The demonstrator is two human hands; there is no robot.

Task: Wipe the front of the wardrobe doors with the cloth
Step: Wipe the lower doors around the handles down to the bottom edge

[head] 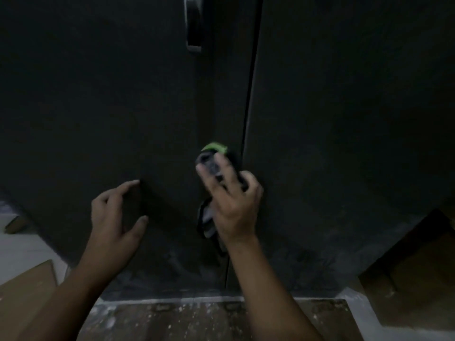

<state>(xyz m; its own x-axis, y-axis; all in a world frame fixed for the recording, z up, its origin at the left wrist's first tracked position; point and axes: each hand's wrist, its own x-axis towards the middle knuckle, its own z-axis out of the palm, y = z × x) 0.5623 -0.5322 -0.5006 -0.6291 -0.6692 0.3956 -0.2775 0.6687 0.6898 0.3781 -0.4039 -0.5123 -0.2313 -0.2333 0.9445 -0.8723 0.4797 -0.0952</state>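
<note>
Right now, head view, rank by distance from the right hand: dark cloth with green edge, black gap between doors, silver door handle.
1. Dark cloth with green edge: in the right hand.
2. Black gap between doors: just right.
3. Silver door handle: far above.

Right hand (231, 200) on cloth (208, 219) (blurred)

Very dim and underexposed: the dark wardrobe doors (98, 107) swallow nearly all detail, and the only bright patches are the pale floor (22, 247) at far left and a thin glint on the door handle (193, 23) up top. Right hand (231, 205) and cloth (211, 166) are smeared by motion blur (the cloth's green edge is the one saturated colour), while the left hand (115, 217) is soft-edged but readable, with a faint shadow on the door beside it. Whole frame is soft and noisy, with wide-angle bending that curves the door seam (248, 107).
</note>
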